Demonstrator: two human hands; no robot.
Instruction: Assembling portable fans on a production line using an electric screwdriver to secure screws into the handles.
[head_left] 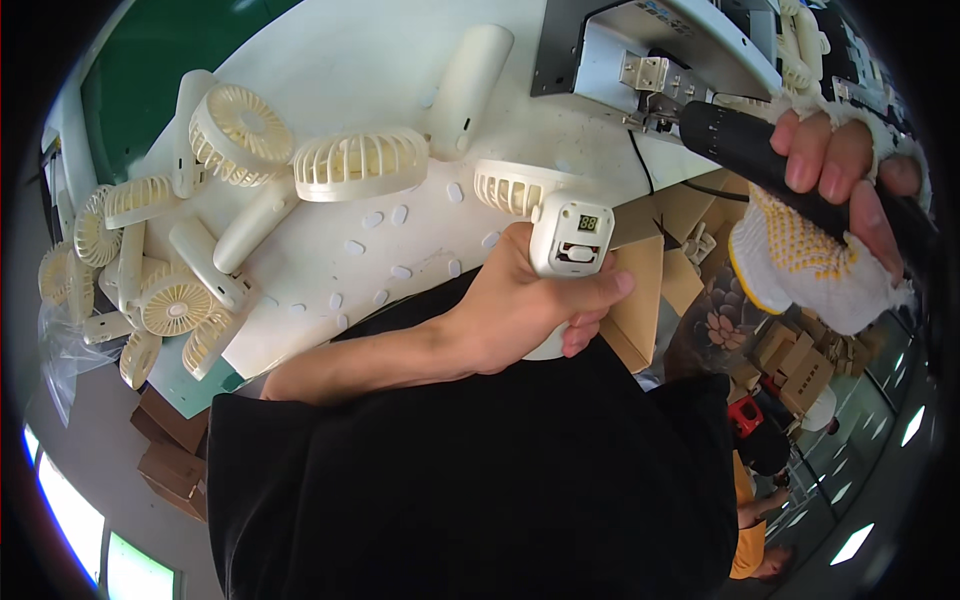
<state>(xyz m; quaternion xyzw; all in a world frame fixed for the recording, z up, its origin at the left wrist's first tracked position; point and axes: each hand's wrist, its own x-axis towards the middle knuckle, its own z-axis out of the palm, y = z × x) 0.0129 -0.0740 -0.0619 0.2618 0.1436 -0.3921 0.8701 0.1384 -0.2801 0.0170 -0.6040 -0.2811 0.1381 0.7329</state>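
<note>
My left hand [510,305] is wrapped round the handle of a cream handheld fan [567,232]. A small display and a recessed slot show on the fan's handle, and its round grille points away from me. At the upper right, my right hand [850,185], in a white fingerless glove with yellow dots, grips a black electric screwdriver [765,155]. The screwdriver slants toward a grey boxy machine [610,65], its tip at the small metal bracket on the machine's front. Contact between tip and bracket is hard to make out.
Several cream fans [175,300] lie heaped on the white table [330,70] at the left. Small pale oval pieces [400,215] are scattered nearby. An open cardboard box [640,310] stands beside the table edge, below a black cable [643,165]. People and cartons show at lower right.
</note>
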